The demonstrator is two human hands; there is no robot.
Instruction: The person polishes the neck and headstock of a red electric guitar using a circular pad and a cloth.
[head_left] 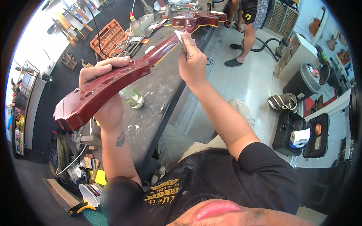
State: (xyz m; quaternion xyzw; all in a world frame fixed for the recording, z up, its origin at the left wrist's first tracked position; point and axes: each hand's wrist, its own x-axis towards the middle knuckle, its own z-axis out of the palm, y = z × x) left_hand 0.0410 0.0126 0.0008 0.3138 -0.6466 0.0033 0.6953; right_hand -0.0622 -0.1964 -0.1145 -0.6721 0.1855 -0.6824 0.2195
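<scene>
Cluttered workshop bench [158, 94]: red guitar [124, 75] lies along it, left hand [103, 90] clamped around the headstock end, right hand [192, 60] pinching a small white pad [180, 37] against the neck — likely risks: grip slips, body knocks the nearby bottle [132, 97].

The scene is brightly and evenly lit, daylight-like, with the pale floor [241, 81] on the right nearly washed out. Glossy highlights streak along the red guitar neck [124, 73] and its far body, showing light from above. Shadows are soft and short; the underside of the dark bench [158, 98] falls into deep shade. The fisheye bends straight edges strongly toward the rim, and a black circular vignette frames everything. The near bottom edge is soft and out of focus; the centre stays sharp.
</scene>
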